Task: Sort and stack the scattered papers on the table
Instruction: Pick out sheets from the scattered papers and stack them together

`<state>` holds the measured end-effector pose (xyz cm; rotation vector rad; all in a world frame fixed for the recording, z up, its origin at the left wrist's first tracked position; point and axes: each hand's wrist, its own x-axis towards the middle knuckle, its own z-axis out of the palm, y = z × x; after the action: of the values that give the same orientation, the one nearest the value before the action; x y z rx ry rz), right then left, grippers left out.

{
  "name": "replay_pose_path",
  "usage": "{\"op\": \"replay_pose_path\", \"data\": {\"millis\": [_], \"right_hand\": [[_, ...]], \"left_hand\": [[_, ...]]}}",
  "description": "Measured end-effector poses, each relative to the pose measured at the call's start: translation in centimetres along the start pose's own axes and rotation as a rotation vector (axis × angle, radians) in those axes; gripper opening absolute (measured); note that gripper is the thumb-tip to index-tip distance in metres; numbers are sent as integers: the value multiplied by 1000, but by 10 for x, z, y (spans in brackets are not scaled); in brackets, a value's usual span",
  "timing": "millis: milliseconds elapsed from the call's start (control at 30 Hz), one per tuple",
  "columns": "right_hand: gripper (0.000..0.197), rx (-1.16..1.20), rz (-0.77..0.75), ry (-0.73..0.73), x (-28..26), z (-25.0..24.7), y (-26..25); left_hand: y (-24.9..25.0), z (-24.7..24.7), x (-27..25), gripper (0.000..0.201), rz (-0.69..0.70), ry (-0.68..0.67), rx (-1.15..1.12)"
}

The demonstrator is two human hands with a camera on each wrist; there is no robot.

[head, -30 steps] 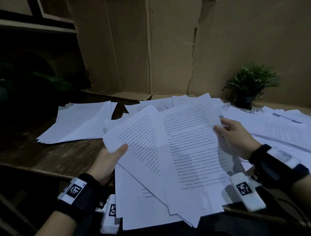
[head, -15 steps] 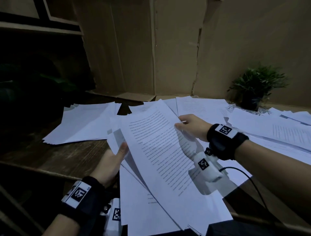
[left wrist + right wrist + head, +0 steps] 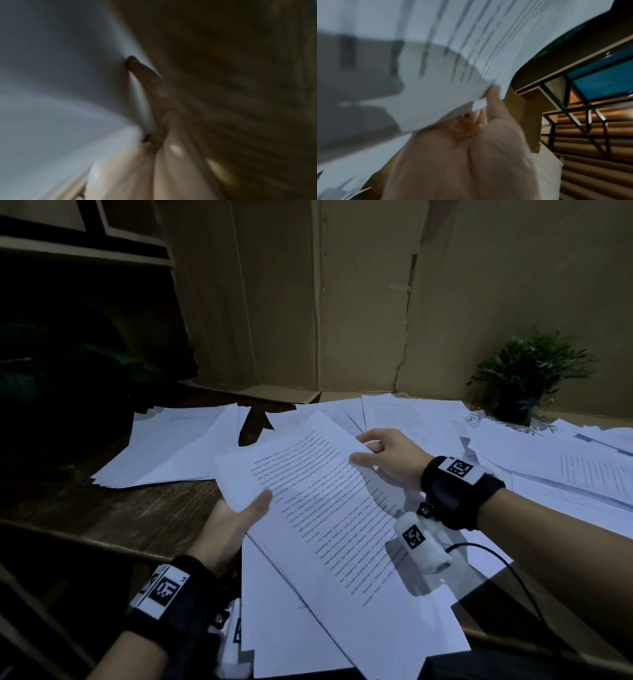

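Note:
I hold a sheaf of printed white papers [image 3: 329, 529] slantwise above the near edge of the wooden table [image 3: 144, 508]. My left hand [image 3: 236, 518] grips its left edge, thumb on top. My right hand [image 3: 376, 453] pinches the upper right edge of the top sheet between thumb and fingers; the right wrist view shows that sheet [image 3: 453, 60] bent over my fingers [image 3: 493, 97]. The left wrist view is blurred, with one finger [image 3: 145, 83] against the paper's underside [image 3: 60, 81]. More loose sheets [image 3: 565, 474] cover the table's right side.
A separate pile of papers [image 3: 178, 450] lies at the left of the table. A small potted plant [image 3: 524, 378] stands at the back right. Brown cardboard [image 3: 342, 302] walls the back. More sheets [image 3: 411, 416] lie spread at the back centre.
My right hand has swung left from the far right edge of the fanned sheets to the top sheet's upper edge. The fan has closed into one sheaf. My left hand has stayed.

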<state>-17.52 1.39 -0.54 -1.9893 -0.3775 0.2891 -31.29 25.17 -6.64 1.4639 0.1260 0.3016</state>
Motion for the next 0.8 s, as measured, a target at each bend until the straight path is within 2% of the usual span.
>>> {"op": "replay_pose_path", "data": {"millis": [67,133,167,200,300,400,467,600,667,733,800], "right_hand": [[29,13,52,-206,-5,-8,-1],[30,-50,83,-418,-10,-15,4],[32,-97,68,-443,-11,-17,7],[32,-112,52,-396,-11,-18,11],[25,44,16,-53,-9,-27,17],[31,280,32,210,-11,-46,17],[33,360,68,295,-14,-56,19],[22,322,161,273,-16,-44,26],[22,265,162,236,-15,-27,30],[20,214,152,182,-16,-11,31],[17,194,139,106,-18,0,29]], "left_hand": [[-4,-2,2,34,-21,13,-96],[-9,-5,4,29,-29,29,-120],[-8,-4,4,27,-22,15,-116],[-7,-3,3,24,-16,3,-110],[-1,1,1,24,-16,-23,-77],[-3,-4,6,54,-4,-16,49],[-5,-5,7,79,-3,-34,62],[-4,-3,9,100,23,-55,78],[-5,-4,10,95,37,-74,89],[-6,-5,9,85,-18,-70,52],[-7,-7,9,86,-32,-40,135]]}}
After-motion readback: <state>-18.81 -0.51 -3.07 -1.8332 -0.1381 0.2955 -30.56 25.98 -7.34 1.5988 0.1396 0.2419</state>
